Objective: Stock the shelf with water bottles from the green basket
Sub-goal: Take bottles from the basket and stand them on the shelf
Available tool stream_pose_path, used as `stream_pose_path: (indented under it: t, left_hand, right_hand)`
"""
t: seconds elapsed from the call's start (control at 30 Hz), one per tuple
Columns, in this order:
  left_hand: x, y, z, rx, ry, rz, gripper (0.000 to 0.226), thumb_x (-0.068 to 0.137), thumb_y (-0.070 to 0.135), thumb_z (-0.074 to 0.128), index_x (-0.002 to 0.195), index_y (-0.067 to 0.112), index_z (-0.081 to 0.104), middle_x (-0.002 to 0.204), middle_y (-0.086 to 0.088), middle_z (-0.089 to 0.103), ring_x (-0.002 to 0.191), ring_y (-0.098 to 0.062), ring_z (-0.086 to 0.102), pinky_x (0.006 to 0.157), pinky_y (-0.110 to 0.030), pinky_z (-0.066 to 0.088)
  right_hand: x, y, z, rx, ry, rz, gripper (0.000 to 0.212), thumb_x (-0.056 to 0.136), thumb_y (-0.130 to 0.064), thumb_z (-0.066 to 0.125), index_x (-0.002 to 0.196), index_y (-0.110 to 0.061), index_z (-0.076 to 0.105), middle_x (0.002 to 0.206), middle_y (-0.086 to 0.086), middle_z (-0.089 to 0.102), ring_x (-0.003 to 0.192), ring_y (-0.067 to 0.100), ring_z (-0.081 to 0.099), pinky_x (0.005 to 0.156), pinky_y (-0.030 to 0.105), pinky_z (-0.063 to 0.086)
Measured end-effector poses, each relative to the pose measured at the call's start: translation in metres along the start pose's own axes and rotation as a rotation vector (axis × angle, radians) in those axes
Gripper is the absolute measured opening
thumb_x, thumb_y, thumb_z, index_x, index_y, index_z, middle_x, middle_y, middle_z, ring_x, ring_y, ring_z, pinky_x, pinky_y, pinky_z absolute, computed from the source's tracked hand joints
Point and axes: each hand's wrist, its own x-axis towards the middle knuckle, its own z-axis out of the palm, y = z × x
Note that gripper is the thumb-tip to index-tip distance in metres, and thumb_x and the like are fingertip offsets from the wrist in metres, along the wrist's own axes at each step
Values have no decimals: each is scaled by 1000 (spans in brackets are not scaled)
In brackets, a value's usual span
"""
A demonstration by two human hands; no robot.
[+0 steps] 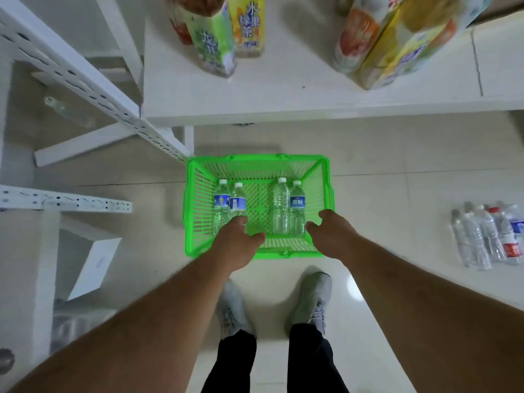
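I have both hands down over the green basket (195,211) on the floor. My left hand (236,245) hangs above the near ends of the left pair of water bottles (229,204), my right hand (331,236) just beside the right pair of water bottles (289,207). Whether either hand grips a bottle, I cannot tell; the fingers are hidden. Beyond both hands stands the white shelf (283,92) with tea bottles (218,38). Right of my right hand, loose bottles (487,236) lie on the tiles.

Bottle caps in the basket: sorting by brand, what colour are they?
White, on all four water bottles in the green basket, seen in the head view.
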Motion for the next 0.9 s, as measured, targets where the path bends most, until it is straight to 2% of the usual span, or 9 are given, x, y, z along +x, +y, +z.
stream_pose_path:
  t: [0.23, 0.37, 0.43, 0.5, 0.57, 0.63, 0.73, 0.83, 0.9]
  left_hand:
    - [116, -36, 65, 84, -4, -13, 69, 85, 38, 69, 144, 14, 44, 143, -9, 53, 122, -25, 57, 99, -35, 48]
    - [185, -48, 97, 29, -21, -38, 65, 89, 32, 68, 146, 15, 40, 142, -8, 53, 83, -16, 64, 68, -22, 52]
    - [216, -54, 112, -5, -19, -35, 65, 89, 29, 68, 146, 15, 40, 141, -9, 53, 100, -21, 64, 75, -25, 52]
    - [246, -60, 127, -19, -20, -24, 66, 88, 30, 69, 146, 14, 40, 143, -10, 52, 114, -23, 61, 87, -32, 54]
    - [270, -64, 142, -33, -35, -21, 66, 88, 29, 70, 145, 14, 40, 141, -9, 53, 103, -22, 64, 84, -35, 56]
    - [290, -67, 155, -40, -49, -18, 67, 89, 30, 69, 147, 15, 38, 143, -10, 50, 87, -18, 63, 72, -31, 56]
    - [308, -72, 173, -36, -69, -1, 72, 89, 32, 69, 149, 14, 34, 149, -11, 44, 84, -12, 57, 71, -27, 53]
    - [318, -77, 184, -59, -100, 2, 76, 89, 34, 69, 151, 15, 30, 153, -9, 40, 109, -18, 58, 84, -27, 50]
    - [321, -79, 188, -78, -99, -13, 75, 88, 35, 69, 150, 13, 32, 150, -9, 43, 114, -22, 58, 83, -25, 47]
  right_hand:
    - [141, 18, 55, 84, 20, 67, 44, 96, -22, 51, 137, -5, 46, 130, 17, 57, 111, 33, 60, 81, 29, 46]
    - [211, 23, 87, 96, -5, 65, 32, 93, -14, 49, 123, -3, 56, 109, 16, 60, 91, 31, 57, 65, 23, 38]
    - [243, 25, 101, 95, 11, 64, 35, 87, -13, 49, 118, -2, 59, 108, 16, 62, 83, 27, 54, 52, 21, 32]
    - [271, 26, 114, 125, 27, 76, 39, 85, -13, 50, 122, -3, 55, 117, 17, 61, 92, 29, 58, 63, 22, 40]
    - [292, 26, 123, 133, 49, 95, 43, 86, -13, 51, 129, -4, 48, 126, 16, 56, 110, 34, 59, 81, 33, 49]
    - [309, 27, 130, 116, 89, 110, 46, 89, -15, 51, 133, -5, 44, 132, 17, 51, 120, 36, 54, 95, 38, 47]
    - [328, 28, 141, 127, 137, 134, 47, 89, -15, 52, 134, -4, 41, 134, 17, 50, 122, 37, 52, 100, 40, 47]
    - [338, 22, 149, 91, 172, 149, 51, 90, -15, 53, 137, -4, 38, 137, 17, 48, 125, 36, 49, 104, 41, 43]
    - [342, 20, 151, 59, 221, 156, 52, 91, -17, 55, 138, -4, 38, 139, 17, 44, 127, 35, 46, 107, 40, 40]
